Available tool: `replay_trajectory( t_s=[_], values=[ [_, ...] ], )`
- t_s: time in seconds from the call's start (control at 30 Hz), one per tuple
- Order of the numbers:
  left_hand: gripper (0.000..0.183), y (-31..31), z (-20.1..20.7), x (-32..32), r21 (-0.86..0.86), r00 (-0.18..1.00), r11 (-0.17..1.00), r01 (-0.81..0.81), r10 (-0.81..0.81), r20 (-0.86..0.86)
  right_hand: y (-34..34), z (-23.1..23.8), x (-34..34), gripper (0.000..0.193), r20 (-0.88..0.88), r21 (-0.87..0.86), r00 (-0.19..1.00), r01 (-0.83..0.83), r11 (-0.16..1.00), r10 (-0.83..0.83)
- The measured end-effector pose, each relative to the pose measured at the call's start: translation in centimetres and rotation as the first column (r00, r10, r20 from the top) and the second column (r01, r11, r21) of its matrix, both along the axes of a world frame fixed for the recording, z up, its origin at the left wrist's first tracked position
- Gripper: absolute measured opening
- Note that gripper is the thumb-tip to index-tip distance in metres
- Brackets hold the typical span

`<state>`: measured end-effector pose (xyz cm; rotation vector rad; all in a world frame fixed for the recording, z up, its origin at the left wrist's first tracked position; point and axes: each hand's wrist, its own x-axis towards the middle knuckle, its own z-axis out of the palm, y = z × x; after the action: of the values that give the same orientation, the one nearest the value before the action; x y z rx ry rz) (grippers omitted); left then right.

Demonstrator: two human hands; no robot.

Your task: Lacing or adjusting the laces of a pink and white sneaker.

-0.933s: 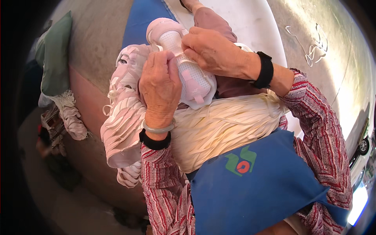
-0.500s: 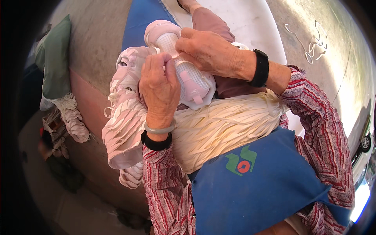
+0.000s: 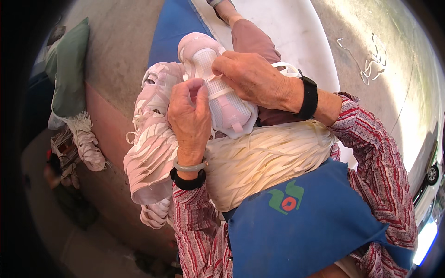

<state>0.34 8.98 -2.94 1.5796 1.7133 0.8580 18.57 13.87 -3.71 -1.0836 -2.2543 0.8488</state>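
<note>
L hand & R hand shifted down pink shoe, fingers bent, white lace part hidden, can't tell grip

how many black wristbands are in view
2: one black wristband on the wrist of the left hand, beside a pale bracelet; another on the wrist of the right hand. Any under the striped sleeves would be hidden.

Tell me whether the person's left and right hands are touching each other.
Apart. The head view shows it: a narrow strip of the pink-and-white shoe upper is visible between the left hand and the right hand.
</note>
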Motion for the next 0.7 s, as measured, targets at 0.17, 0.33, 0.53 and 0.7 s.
replay_trajectory(
  t_s=[0.17,0.33,0.53,0.7],
  values=[
    [0.019,-0.1,-0.3,0.0,-0.064,0.998,0.997,-0.038,0.041,0.048,1.0,0.1,0.9,0.011,-0.002,-0.07,1.0,-0.016,0.997,0.015],
    [0.022,0.0,-0.7,-0.3,-0.071,0.994,0.997,-0.022,0.029,0.105,1.5,0.0,1.0,0.012,-0.043,-0.058,0.996,-0.076,0.995,0.074],
    [0.02,0.1,-0.7,-0.2,-0.104,0.991,0.994,-0.039,0.052,0.127,1.0,0.2,0.7,0.011,-0.034,-0.007,0.998,-0.059,0.998,0.058],
    [0.018,0.3,-0.7,0.0,-0.107,0.991,0.994,-0.034,0.048,0.128,1.0,-0.5,0.7,0.009,-0.011,-0.006,0.998,-0.065,0.998,0.065]
  ],
)
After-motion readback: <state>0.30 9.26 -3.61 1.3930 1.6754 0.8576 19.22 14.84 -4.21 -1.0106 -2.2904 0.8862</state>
